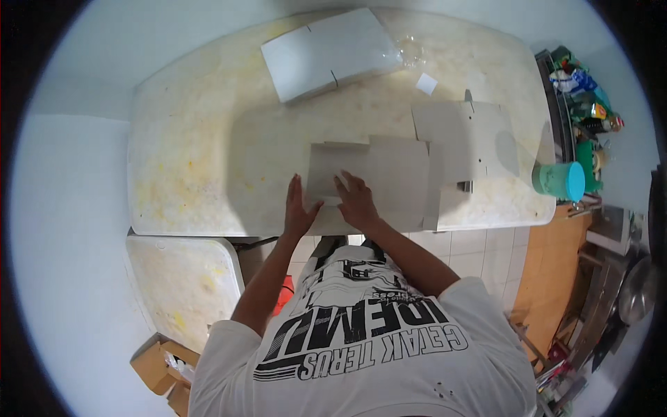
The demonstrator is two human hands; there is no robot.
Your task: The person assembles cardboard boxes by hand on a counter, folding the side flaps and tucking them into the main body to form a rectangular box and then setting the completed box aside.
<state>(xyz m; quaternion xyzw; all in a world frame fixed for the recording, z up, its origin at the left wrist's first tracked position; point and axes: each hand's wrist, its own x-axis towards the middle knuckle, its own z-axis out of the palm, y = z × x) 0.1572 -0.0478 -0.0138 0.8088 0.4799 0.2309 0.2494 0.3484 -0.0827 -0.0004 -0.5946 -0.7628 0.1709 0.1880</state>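
Observation:
A flat greyish-white cardboard blank (399,184) lies near the table's front edge, with its left part apparently folded over as a panel. On that panel my right hand (356,201) rests palm down, fingers spread and holding nothing. My left hand (300,208) stands at the panel's left edge, fingers pointing away from me and thumb apart. Its thumb comes close to the panel's lower left; I cannot tell whether it touches. To the right, another pale cardboard blank (445,121) with small slots lies flat, partly in shadow.
At the back is a white cardboard stack (333,55), with clear plastic (411,52) at its right end. A small white paper square (426,84) lies nearby. A teal-lidded tub (556,182) stands at the right edge. A lower table (180,274) and an open carton (156,361) are lower left.

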